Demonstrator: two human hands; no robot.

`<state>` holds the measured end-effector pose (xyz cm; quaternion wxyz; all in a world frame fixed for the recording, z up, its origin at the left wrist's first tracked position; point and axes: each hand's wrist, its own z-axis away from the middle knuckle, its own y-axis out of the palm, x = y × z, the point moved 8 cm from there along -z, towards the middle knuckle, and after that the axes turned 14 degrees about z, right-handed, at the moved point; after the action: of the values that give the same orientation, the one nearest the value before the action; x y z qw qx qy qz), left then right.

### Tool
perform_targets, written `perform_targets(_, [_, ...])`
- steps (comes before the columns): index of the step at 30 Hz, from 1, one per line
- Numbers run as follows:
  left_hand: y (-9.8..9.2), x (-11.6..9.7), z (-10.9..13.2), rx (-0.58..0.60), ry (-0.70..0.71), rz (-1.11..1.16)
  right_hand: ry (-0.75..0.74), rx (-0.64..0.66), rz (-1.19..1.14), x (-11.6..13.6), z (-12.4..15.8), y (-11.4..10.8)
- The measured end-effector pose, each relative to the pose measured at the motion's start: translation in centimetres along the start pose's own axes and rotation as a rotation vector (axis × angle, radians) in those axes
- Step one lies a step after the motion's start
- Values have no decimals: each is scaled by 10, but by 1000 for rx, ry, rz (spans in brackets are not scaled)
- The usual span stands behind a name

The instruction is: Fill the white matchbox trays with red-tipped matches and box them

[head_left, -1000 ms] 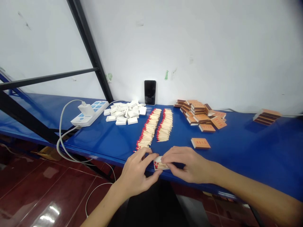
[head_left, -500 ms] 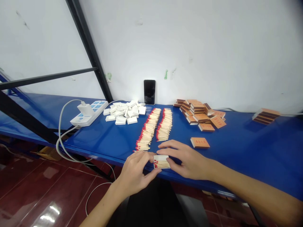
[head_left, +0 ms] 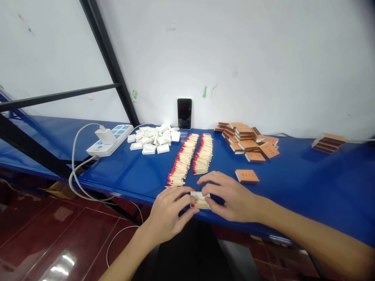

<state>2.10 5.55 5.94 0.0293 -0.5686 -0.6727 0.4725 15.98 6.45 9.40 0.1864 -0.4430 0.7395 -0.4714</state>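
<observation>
A small white matchbox tray (head_left: 200,200) filled with red-tipped matches lies at the near edge of the blue table (head_left: 307,187). My left hand (head_left: 168,210) pinches its left end with thumb and fingers. My right hand (head_left: 231,197) holds its right end, fingers curled over the top. Just behind the hands lie two long rows of loose matches (head_left: 191,158). A single orange matchbox sleeve (head_left: 247,176) lies to the right of my right hand.
A heap of empty white trays (head_left: 154,139) sits at the back left beside a white power strip (head_left: 109,139) with cables hanging off the edge. A black phone (head_left: 184,113) leans on the wall. Orange sleeves (head_left: 249,141) are piled back right, a small stack (head_left: 329,143) farther right.
The right hand's fingers lifted off the tray half a second ago and have closed over it again. The left hand stays pinched on the tray's left end.
</observation>
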Motion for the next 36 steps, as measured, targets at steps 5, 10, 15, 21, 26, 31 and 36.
perform_targets(5, [0, -1, 1, -6, 10, -10, -5, 12, 50, 1, 0, 2])
perform_targets(10, [-3, -3, 1, -63, 29, 31, 60, 35, 45, -4, -1, 6])
perform_targets(15, [-5, -4, 1, -110, 64, 91, 52, 5, 37, -3, -1, 6])
perform_targets(21, [-5, -5, 2, -89, 77, 63, 46, -29, 24, -3, 0, 7])
perform_targets(26, [-6, -3, 1, -114, 47, 86, 23, -49, 73, 0, 0, 5])
perform_targets(31, [-7, -3, -2, -132, 20, 108, -2, -48, 118, 5, 0, 1])
perform_targets(36, [-7, -4, -2, -135, 20, 99, -26, 11, 115, 7, -1, 2])
